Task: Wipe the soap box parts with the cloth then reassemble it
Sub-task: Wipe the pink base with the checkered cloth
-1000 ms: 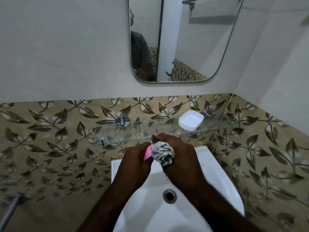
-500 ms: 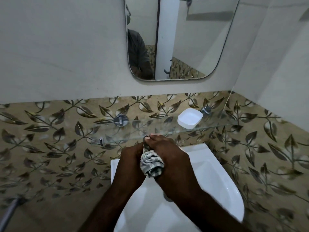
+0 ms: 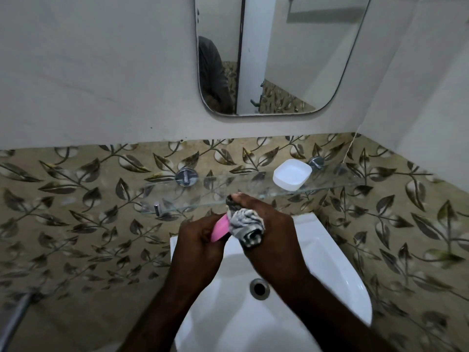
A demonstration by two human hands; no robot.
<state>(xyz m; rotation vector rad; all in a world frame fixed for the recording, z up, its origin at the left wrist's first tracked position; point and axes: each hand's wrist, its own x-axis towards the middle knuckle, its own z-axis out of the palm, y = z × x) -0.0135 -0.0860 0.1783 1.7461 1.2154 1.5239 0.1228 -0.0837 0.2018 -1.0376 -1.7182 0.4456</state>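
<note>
- Two soap box parts showed in our view: a pink part [image 3: 220, 228] held in our hands over the sink [image 3: 317, 262], and a white part [image 3: 291, 174] sitting on the glass shelf [image 3: 190, 208], up and to the right of our hands.
- We judged the task to be in its wiping stage. The cloth [image 3: 247, 227] was pressed against the pink part, so that piece was the one being worked on.
- Whether the white part had already been wiped, we could not tell from how it lay.
- Reassembly was plainly not yet done, since the two parts were well apart, one on the shelf and one in our grasp.
- Our left hand [image 3: 200, 247] had its fingers curled round the pink part, with only a strip of pink showing past the knuckles.
- Our right hand [image 3: 274, 235] was clenched round the cloth, a grey-and-white striped piece bunched into a wad, and the wad touched the pink part's right side.
- Both hands were closed on what they held, with no loose fingers that we could see. They met just above the sink's back edge.
- What was left, as we reckoned it: finish rubbing the pink part, wipe the white one if it needed it, then fit the two together.
</note>
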